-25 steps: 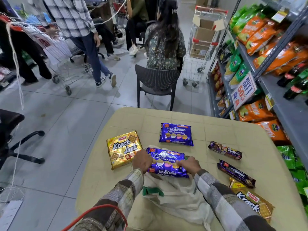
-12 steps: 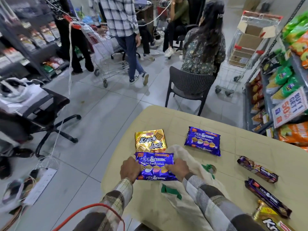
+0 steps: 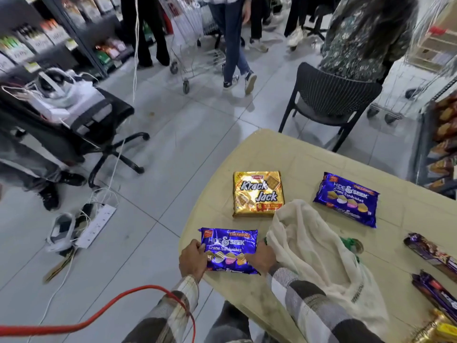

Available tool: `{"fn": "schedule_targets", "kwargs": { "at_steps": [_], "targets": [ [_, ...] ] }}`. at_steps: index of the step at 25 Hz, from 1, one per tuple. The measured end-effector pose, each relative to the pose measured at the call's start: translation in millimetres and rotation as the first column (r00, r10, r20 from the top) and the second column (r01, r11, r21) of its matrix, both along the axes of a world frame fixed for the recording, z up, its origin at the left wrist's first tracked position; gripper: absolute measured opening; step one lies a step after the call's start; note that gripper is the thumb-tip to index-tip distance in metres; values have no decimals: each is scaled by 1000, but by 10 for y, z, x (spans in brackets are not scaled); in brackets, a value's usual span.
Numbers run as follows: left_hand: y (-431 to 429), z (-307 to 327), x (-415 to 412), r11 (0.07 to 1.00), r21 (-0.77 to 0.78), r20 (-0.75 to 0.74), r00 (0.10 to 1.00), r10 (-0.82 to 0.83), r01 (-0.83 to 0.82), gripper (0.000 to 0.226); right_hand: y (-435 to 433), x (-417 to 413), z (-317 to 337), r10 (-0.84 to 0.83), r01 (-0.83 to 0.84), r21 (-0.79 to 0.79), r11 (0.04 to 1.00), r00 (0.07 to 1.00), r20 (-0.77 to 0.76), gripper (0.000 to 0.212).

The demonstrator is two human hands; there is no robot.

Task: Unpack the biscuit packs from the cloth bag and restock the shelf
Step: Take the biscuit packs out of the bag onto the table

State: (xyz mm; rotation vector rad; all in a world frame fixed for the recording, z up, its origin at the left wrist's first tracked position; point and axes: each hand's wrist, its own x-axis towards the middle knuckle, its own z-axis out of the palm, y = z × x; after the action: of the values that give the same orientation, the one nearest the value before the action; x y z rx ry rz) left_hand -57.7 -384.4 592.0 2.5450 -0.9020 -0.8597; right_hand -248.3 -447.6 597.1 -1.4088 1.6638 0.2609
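The near pack (image 3: pixel 228 251), a purple Hide & Seek, lies flat at the near left corner of the table (image 3: pixel 304 157), its long axis running left to right across the person. The left hand (image 3: pixel 193 259) grips its left end and the right hand (image 3: pixel 261 256) its right end, fingers curled over the short edges; both hands are equally near it, one per end. The pack sits just left of the bag (image 3: pixel 311 246), which lies slumped and open on the table, touching or nearly touching the right hand.

A gold pack (image 3: pixel 257 193) lies just beyond, and a second purple pack (image 3: pixel 346 199) at the far right, well apart.

Judgement: with both ends already held, the pack can go straight off the table. Shelves stand at the far left and the right edge; which one is meant cannot be told.
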Motion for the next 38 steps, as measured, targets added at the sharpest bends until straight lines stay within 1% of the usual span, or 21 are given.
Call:
{"fn": "schedule_targets", "kwargs": {
  "at_steps": [2, 4, 7, 10, 12, 14, 15, 17, 18, 20, 21, 22, 24, 26, 28, 29, 31, 33, 35, 37, 38],
  "targets": [
    [-18, -68, 17, 999, 6, 3, 999, -37, 37, 19, 30, 18, -85, -21, 21, 4, 1000, 999, -41, 57],
    [-59, -95, 14, 997, -1, 29, 997, -73, 73, 17, 36, 6, -162, -9, 9, -10, 1000, 1000, -19, 66],
    [-122, -126, 28, 995, 0, 47, 994, -95, 95, 16, 1, -37, -226, -16, 16, -10, 1000, 999, 29, 63],
    [-111, -172, 34, 994, 10, 14, 994, -112, 112, 18, 24, -75, -219, -41, 43, -30, 999, 997, 66, 62],
    [-99, -193, 89, 995, 1, -73, 993, -98, 98, 16, 49, -82, -198, -57, 59, -20, 998, 994, 92, 57],
    [-98, -169, 153, 998, 20, -163, 985, -58, 62, 20, 50, -135, -161, -72, 72, 3, 997, 992, 103, 42],
    [-107, -139, 161, 998, 33, -122, 991, -55, 59, 27, 39, -201, -124, -88, 87, 9, 996, 991, 99, 36],
    [-157, -93, 133, 997, 28, 101, 992, -71, 68, 38, -8, -407, -26, -165, 167, -9, 986, 979, 116, 33],
    [-204, -53, 78, 996, -10, 172, 981, -87, 90, 39, -35, -531, 22, -224, 231, -27, 973, 962, 157, 31],
    [-349, 9, -148, 970, -109, 206, 960, -192, 218, 31, -56, -872, 134, -355, 381, -45, 923, 892, 280, 22],
    [-434, 26, -244, 942, -152, 197, 943, -268, 299, 25, -74, -1023, 185, -401, 441, -53, 896, 855, 330, 18],
    [-553, 32, -404, 894, -202, 186, 912, -366, 400, 20, -74, -1228, 230, -454, 507, -71, 859, 818, 354, 16],
    [-788, 63, -812, 746, -325, 150, 810, -566, 581, 14, -34, -1675, 300, -553, 626, -113, 772, 748, 366, 19],
    [-984, 113, -1356, 564, -413, 109, 654, -748, 715, 18, 81, -2161, 371, -644, 719, -155, 677, 682, 348, 20],
    [-1097, 147, -1956, 405, -461, 70, 487, -871, 790, 9, 263, -2657, 407, -717, 776, -207, 596, 630, 299, 17],
    [-1127, 150, -2228, 347, -479, 47, 418, -907, 806, 5, 356, -2874, 422, -741, 793, -229, 565, 610, 282, 16],
    [-1155, 151, -2818, 246, -509, 25, 300, -954, 825, 5, 554, -3328, 425, -791, 830, -260, 494, 553, 263, 14],
    [-1149, 140, -3402, 152, -525, 11, 185, -983, 838, 9, 726, -3788, 413, -836, 854, -312, 416, 495, 238, 15],
    [-1103, 107, -3964, 79, -512, 18, 102, -995, 856, 15, 887, -4264, 369, -868, 851, -381, 361, 456, 197, 17],
    [-1078, 54, -4375, 1, -444, 63, 33, -997, 896, 26, 980, -4629, 312, -875, 818, -449, 359, 462, 142, 19],
    [-1067, 12, -4570, -58, -383, 90, -25, -996, 922, 34, 1021, -4797, 267, -872, 795, -471, 382, 479, 103, 22]
  ]
}}
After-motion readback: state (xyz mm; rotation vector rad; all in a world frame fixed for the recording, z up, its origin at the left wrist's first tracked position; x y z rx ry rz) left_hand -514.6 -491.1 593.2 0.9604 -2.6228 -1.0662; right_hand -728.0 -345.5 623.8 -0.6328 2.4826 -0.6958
